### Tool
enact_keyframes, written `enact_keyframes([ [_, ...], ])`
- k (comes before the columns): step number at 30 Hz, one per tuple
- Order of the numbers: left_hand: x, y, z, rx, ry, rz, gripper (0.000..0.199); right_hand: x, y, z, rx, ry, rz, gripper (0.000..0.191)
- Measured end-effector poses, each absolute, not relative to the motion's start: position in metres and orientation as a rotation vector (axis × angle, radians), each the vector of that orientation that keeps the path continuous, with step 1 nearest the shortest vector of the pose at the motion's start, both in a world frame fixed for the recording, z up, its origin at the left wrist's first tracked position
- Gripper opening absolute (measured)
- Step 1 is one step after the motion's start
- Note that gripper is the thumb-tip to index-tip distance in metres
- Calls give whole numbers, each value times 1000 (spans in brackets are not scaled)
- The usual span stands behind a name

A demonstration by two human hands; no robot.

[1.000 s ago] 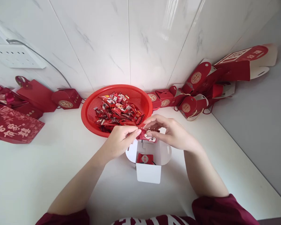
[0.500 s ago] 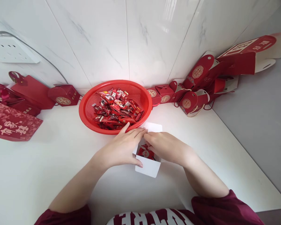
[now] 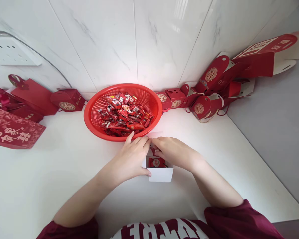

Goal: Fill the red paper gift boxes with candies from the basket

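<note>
A small paper box (image 3: 160,175) with white inner walls stands open in front of me, its near flap folded outward. Red-wrapped candies (image 3: 156,162) lie inside it. My left hand (image 3: 133,159) grips the left side of the box, thumb at the near flap and fingers at the far left corner. At the far right edge, my right hand (image 3: 175,151) has its fingers curled over the box and its thumb inside, close to a red wrapper. The two hands' fingertips nearly meet at the far side, hiding most of the far flap.
Just beyond the box stands a red plastic basket (image 3: 89,127) heaped with wrapped candies. Red gift boxes (image 3: 175,98) line the wall at right, some with open lids. More red boxes and bags (image 3: 17,127) stand at left, below a white socket panel (image 3: 12,51).
The box has tipped slightly, so its near flap looks shorter and its far flap barely shows. My right hand has shifted a little away from me. The candies inside show more clearly.
</note>
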State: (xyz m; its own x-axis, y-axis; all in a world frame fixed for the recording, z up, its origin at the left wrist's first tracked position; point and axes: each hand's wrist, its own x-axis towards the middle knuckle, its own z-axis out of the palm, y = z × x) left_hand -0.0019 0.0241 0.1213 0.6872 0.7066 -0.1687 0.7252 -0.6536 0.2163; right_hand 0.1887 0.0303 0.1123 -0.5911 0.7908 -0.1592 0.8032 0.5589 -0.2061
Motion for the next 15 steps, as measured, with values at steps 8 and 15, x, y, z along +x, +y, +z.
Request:
enact_keyframes([
  [8, -4, 24, 120, 2655, 1168, -92, 89, 172, 41, 86, 1259, 2687, -461, 29],
  [15, -3, 23, 119, 2661, 1180, -101, 84, 172, 38, 93, 1329, 2592, -417, 28],
])
